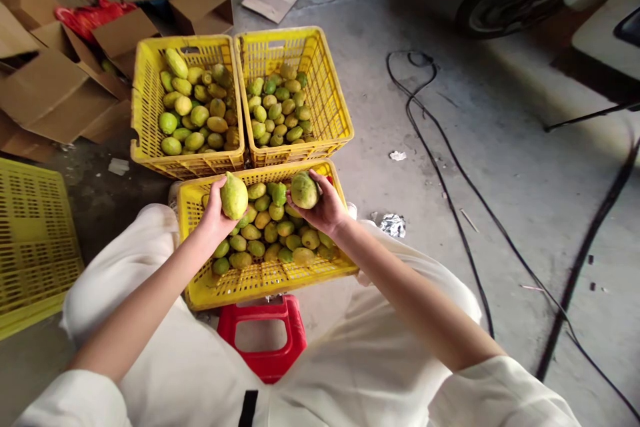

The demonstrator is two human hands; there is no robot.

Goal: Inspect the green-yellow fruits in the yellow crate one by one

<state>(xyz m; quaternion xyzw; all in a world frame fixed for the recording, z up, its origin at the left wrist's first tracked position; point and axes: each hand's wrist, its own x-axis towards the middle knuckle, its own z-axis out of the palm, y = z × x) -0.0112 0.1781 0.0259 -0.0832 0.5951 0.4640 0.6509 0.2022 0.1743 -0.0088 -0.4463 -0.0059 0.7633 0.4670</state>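
Note:
My left hand [216, 213] is closed around a yellow-green fruit [234, 195], held over the near yellow crate [260, 280]. My right hand [325, 208] grips a second, greener fruit [304, 189] above the same crate's far rim. That crate sits between my knees and holds several similar fruits [273, 233]. Beyond it stand two more yellow crates side by side, the far left crate [145, 107] with larger yellowish fruits and the far right crate [327, 100] with smaller green ones.
A red stool [265, 340] is under me. An upturned yellow crate [30, 240] lies at left, cardboard boxes [55, 93] behind it. Black cables [450, 180] run over the concrete floor at right, with a vehicle wheel [505, 0] beyond.

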